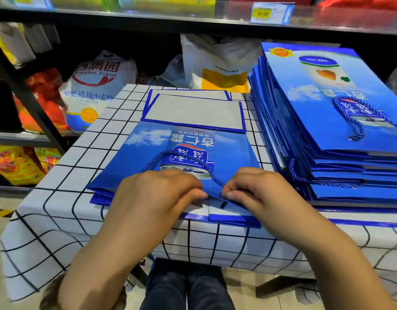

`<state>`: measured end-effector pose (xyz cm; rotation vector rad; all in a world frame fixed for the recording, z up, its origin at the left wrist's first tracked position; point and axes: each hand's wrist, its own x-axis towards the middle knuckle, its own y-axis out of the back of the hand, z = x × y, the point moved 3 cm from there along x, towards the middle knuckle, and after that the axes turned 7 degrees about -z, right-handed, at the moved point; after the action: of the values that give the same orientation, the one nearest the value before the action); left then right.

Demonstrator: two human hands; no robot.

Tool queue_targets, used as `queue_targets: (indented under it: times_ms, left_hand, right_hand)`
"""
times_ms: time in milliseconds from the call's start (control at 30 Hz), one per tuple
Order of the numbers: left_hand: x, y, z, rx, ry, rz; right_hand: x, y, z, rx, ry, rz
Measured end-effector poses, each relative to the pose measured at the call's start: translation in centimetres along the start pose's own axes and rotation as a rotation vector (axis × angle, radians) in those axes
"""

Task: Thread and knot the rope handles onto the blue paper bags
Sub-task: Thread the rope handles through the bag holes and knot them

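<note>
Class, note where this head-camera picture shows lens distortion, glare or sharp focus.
Head view: the wide-angle lens bows the grid tablecloth lines; glare whitens the metal shelf beside the price tag; the left hand, right hand and blue bag look sharp.

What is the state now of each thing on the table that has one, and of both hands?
front bag: lies flat, printed side up.
rope handle: loop lies on the front bag; one end runs to the right hand.
left hand: pinches the front bag's near edge.
right hand: pinches the same edge, where the rope ends.
stack of bags: flat and piled; the top one has its handle on.
</note>
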<state>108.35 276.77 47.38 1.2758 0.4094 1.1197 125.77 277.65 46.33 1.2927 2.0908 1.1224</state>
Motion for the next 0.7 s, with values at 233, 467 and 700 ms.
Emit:
queue_targets:
  times_ms: [233,467,700]
  left_hand:
    - [0.1,-0.3,1.4,0.028,0.017,0.184]
    - [0.0,-2.4,4.0,0.109,0.148,0.059]
    - [1.0,-3.4,5.1,0.272,0.166,0.092]
  right_hand:
    - [-1.9,-0.4,0.4,0.016,-0.007,-0.075]
    - [-1.9,-0.1,0.2,-0.020,-0.032,0.015]
    - [-1.9,-0.6,-0.2,-0.033,-0.026,0.097]
